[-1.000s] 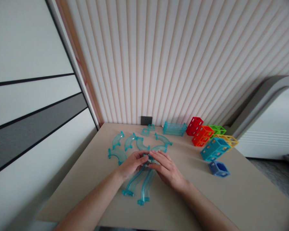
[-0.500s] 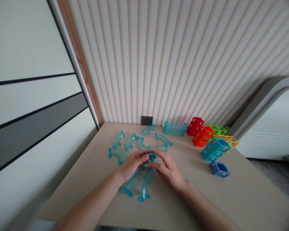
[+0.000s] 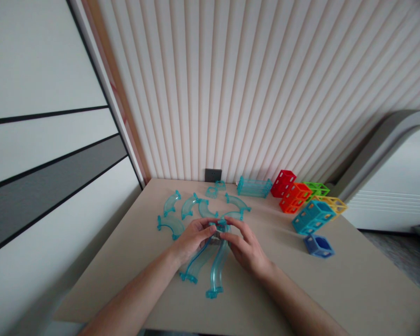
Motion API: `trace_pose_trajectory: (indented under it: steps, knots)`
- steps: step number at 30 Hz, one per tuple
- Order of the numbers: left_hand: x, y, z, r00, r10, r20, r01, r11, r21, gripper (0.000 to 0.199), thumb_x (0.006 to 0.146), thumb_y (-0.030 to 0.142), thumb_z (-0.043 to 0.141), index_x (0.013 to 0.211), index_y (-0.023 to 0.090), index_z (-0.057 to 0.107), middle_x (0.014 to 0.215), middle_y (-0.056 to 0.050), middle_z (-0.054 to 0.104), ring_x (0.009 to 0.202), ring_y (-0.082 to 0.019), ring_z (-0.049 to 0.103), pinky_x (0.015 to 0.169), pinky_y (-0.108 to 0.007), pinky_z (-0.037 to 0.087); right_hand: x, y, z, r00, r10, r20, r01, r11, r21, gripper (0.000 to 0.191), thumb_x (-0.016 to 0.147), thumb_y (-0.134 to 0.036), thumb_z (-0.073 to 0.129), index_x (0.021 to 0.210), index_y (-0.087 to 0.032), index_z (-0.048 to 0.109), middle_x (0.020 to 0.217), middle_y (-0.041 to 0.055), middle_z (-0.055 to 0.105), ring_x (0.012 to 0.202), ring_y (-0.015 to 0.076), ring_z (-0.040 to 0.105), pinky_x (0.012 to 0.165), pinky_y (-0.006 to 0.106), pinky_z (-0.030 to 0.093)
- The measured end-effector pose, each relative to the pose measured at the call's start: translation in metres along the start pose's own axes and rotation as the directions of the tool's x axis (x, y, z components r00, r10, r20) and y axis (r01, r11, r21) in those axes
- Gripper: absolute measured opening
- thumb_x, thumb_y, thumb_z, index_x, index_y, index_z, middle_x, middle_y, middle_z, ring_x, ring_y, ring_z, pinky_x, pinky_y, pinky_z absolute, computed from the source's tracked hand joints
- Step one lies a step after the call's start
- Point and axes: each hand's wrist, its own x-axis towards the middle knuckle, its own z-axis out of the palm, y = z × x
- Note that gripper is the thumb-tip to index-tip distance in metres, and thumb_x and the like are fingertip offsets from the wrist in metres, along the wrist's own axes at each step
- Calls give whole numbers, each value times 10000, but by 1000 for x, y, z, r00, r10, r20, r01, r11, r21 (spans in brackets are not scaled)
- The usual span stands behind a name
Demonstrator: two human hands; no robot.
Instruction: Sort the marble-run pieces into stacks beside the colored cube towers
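Both hands meet over the middle of the table, around the far ends of two curved translucent teal track pieces. My left hand (image 3: 192, 240) is closed on the left track piece (image 3: 198, 265), thumb pressed near its far end. My right hand (image 3: 248, 248) grips the right track piece (image 3: 217, 272) between thumb and fingers. Their far ends come close together between my fingertips; whether they are joined is hard to see. The near ends spread apart and point toward me. Just beyond my fingers lies another curved track piece (image 3: 234, 215).
Several curved teal track pieces (image 3: 175, 226) lie behind and left of my hands. Small teal pieces (image 3: 212, 192) and a long teal stack (image 3: 255, 187) are by the wall. At right stand red (image 3: 283, 184), orange (image 3: 294, 198), green, yellow and teal blocks (image 3: 313, 217), plus a blue block (image 3: 318, 246).
The near ends of both held track pieces have swung to the right, and the right one reaches a little closer to me. My right fingers have shifted slightly right.
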Motion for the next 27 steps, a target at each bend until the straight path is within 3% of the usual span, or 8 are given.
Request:
trace_pose_trajectory:
  steps: [8, 18, 27]
  knots:
    - [-4, 6, 9, 989, 83, -119, -88, 995, -35, 540, 615, 351, 924, 1059, 137, 703, 910, -81, 749, 783, -170, 703, 740, -252, 514, -1, -3, -2, 999, -20, -39, 20, 1000, -5, 435, 927, -54, 510, 1246, -338, 591, 1444, 62, 492, 1211, 233, 576, 937, 372, 553]
    - [-9, 4, 15, 995, 91, -41, -91, 996, -3, 560, 591, 354, 934, 1054, 142, 702, 884, -57, 723, 763, -148, 660, 734, -252, 499, 2, -8, -8, 991, -126, 33, 127, 991, -46, 435, 983, -155, 518, 1344, -398, 527, 1459, 15, 512, 1224, 225, 560, 984, 400, 530]
    - [-8, 4, 14, 994, 106, -29, -105, 994, 7, 508, 605, 346, 928, 1016, 136, 714, 890, -63, 735, 778, -153, 669, 736, -246, 494, 4, -9, -10, 992, -130, -7, 129, 990, -55, 435, 968, -154, 541, 1337, -384, 532, 1447, 39, 509, 1205, 229, 569, 972, 401, 543]
